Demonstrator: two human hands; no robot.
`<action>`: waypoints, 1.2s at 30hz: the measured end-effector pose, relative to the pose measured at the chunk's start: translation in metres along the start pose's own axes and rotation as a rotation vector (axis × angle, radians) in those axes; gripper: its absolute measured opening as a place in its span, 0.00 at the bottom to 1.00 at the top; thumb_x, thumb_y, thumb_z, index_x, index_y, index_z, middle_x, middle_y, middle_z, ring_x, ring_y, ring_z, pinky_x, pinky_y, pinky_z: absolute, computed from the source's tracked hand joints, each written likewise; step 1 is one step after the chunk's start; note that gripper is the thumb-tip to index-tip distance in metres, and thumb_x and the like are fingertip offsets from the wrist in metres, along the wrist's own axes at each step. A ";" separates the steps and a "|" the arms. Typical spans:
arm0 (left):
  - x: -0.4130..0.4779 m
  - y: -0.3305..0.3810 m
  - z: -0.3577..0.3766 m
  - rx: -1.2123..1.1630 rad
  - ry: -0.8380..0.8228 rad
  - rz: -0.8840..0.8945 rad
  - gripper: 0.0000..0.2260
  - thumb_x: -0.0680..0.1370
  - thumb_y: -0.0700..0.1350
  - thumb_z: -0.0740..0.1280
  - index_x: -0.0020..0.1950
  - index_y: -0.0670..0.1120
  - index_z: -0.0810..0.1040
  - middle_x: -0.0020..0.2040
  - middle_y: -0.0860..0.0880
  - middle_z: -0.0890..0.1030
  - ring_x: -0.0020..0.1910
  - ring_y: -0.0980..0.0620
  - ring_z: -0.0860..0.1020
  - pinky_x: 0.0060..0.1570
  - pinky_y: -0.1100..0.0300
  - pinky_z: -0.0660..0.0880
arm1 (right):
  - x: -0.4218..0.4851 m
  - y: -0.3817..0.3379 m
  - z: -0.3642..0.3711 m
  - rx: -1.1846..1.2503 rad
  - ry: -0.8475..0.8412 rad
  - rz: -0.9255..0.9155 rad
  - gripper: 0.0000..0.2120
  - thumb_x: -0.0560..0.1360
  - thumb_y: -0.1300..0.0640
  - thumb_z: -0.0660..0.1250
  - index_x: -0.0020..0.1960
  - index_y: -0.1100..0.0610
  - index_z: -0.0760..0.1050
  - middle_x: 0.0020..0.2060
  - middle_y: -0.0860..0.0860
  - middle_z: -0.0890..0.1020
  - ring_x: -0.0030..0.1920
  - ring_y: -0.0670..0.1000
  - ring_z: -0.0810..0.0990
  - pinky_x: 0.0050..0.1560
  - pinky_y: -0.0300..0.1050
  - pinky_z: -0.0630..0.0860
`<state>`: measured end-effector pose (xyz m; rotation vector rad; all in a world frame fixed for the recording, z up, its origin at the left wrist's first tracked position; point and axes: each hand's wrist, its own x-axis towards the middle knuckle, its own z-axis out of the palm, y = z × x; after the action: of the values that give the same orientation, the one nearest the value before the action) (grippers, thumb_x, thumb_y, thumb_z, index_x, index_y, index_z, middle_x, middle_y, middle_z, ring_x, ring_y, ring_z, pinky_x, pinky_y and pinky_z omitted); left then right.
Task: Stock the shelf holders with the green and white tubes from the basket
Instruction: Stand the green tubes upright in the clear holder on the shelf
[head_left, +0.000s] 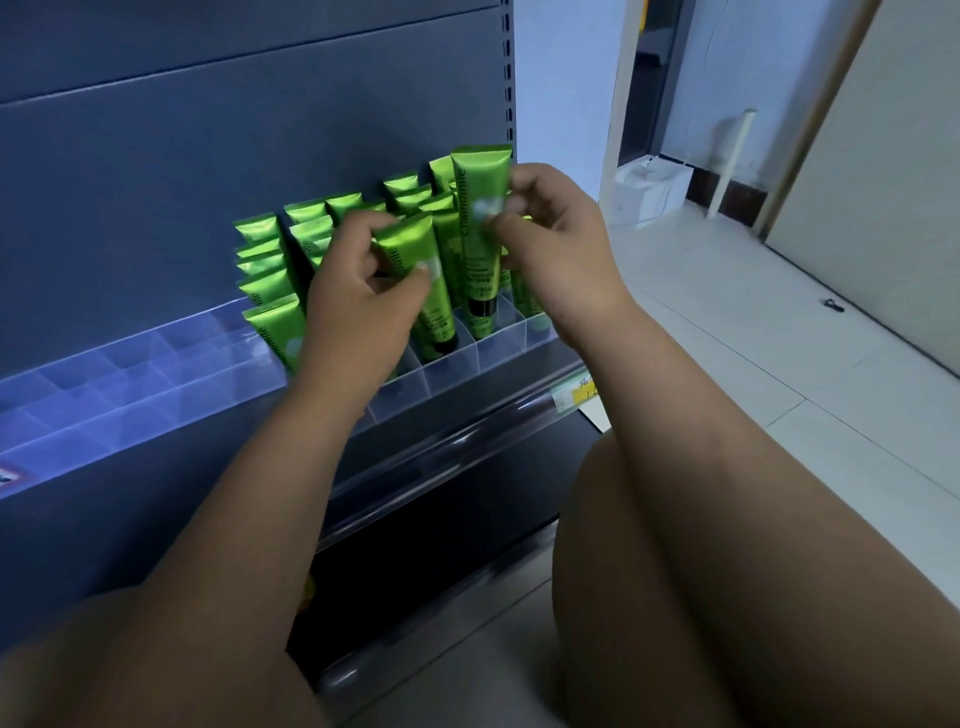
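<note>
Green tube (475, 260) pinched upright in my right hand (556, 249), second tube (405, 244) gripped in my left hand (358, 280), both at the right end of the clear shelf holder (457, 371); I should lower each cap-down, straight into a free slot.

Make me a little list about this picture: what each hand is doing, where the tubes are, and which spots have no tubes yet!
left hand: grips the left tube, tilted, cap end down in the holder
right hand: pinches the right tube, upright, cap end down, raised higher
stocked tubes: stand in rows in the holder's right part
empty spots: the holder's left compartments and a few front ones
basket: not in view
</note>
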<state>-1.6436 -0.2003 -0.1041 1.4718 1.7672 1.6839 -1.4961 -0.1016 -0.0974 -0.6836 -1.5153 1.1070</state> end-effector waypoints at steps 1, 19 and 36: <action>0.001 -0.001 -0.001 0.008 -0.003 0.006 0.16 0.78 0.45 0.72 0.52 0.66 0.72 0.43 0.53 0.83 0.40 0.56 0.79 0.46 0.43 0.83 | 0.000 0.000 0.000 0.000 -0.010 -0.007 0.09 0.76 0.64 0.71 0.47 0.50 0.79 0.33 0.45 0.76 0.36 0.47 0.77 0.39 0.42 0.75; -0.005 -0.023 0.004 0.086 -0.045 0.028 0.14 0.78 0.48 0.72 0.54 0.66 0.72 0.49 0.40 0.83 0.48 0.39 0.82 0.49 0.37 0.79 | 0.001 0.011 -0.001 -0.194 -0.034 -0.041 0.19 0.73 0.63 0.71 0.61 0.48 0.78 0.37 0.54 0.74 0.35 0.54 0.76 0.40 0.51 0.79; -0.009 -0.047 0.015 0.083 -0.066 -0.051 0.12 0.81 0.47 0.70 0.60 0.56 0.71 0.39 0.51 0.73 0.36 0.54 0.72 0.36 0.59 0.70 | 0.009 0.025 0.000 -0.258 -0.015 -0.056 0.11 0.77 0.55 0.68 0.59 0.53 0.77 0.38 0.60 0.82 0.33 0.48 0.74 0.40 0.45 0.74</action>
<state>-1.6491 -0.1896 -0.1524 1.4858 1.8433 1.5375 -1.5020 -0.0842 -0.1164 -0.8036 -1.6977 0.8840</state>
